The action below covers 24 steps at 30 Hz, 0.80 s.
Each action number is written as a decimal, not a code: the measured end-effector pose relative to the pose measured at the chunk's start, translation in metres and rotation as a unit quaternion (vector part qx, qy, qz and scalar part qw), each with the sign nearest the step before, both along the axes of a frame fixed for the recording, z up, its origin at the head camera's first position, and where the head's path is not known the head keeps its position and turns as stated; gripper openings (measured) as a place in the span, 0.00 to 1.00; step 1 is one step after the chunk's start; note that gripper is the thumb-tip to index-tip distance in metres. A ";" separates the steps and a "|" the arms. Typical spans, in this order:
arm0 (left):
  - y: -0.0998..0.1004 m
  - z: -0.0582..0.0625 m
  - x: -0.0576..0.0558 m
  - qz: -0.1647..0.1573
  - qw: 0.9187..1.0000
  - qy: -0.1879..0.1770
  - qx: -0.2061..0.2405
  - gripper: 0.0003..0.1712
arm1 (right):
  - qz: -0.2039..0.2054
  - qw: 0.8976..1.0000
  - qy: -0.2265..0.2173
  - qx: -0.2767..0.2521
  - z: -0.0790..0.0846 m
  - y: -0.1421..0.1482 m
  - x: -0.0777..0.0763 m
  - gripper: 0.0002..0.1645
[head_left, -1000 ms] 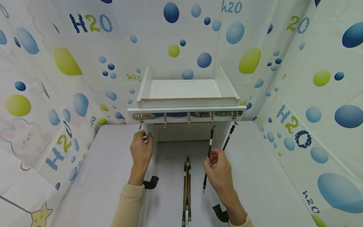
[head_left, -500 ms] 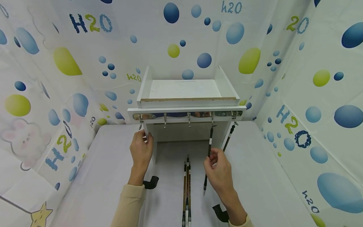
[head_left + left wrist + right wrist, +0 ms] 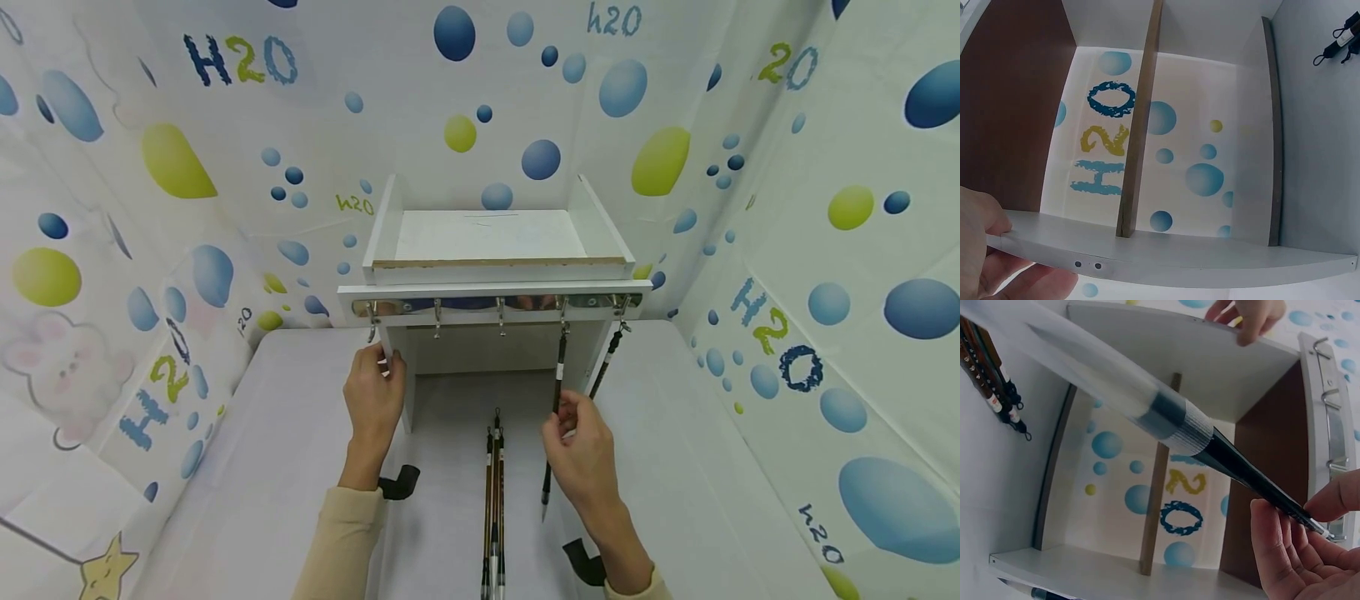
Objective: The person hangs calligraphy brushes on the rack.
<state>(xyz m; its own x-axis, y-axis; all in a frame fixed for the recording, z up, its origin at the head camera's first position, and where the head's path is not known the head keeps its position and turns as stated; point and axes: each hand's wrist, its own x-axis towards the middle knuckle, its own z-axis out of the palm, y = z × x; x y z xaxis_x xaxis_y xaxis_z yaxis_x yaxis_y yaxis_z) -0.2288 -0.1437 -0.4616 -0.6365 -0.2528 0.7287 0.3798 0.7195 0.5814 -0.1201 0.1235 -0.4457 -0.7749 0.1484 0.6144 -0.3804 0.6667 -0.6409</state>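
Observation:
My left hand (image 3: 375,400) holds the front edge of the white shelf's left side panel (image 3: 1172,250), thumb inside and fingers outside. My right hand (image 3: 583,450) pinches the dark handle of a calligraphy brush (image 3: 559,367) between thumb and fingers. This brush stands nearly upright, its pale tip pointing down and its top end right at the second hook from the right (image 3: 563,310). A clear sleeve (image 3: 1129,394) covers its bristles in the right wrist view. From the rightmost hook hangs another dark brush (image 3: 606,362), partly hidden behind my right hand.
The white shelf (image 3: 495,273) has a metal hook rail (image 3: 468,306) along its front; the three hooks on the left carry nothing. Several brushes (image 3: 495,500) lie together on the white table (image 3: 285,467) between my arms. Patterned cloth (image 3: 495,100) surrounds the table.
The brush in my right hand has shifted slightly right, its top now in line with the hook. My right hand moved a little right with it; the left hand stayed put.

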 end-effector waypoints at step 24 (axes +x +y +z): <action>0.000 0.000 0.000 0.002 1.000 0.000 -0.002 0.13 | -0.006 0.998 0.015 0.052 -0.028 0.009 -0.037 0.16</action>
<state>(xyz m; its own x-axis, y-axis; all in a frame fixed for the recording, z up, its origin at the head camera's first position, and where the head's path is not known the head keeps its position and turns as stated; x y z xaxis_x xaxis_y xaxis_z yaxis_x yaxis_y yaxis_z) -0.2287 -0.1438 -0.4620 -0.6362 -0.2518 0.7293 0.3772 0.7230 0.5787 -0.1575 0.1320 -0.4735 -0.7550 0.0907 0.6494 -0.3901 0.7340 -0.5560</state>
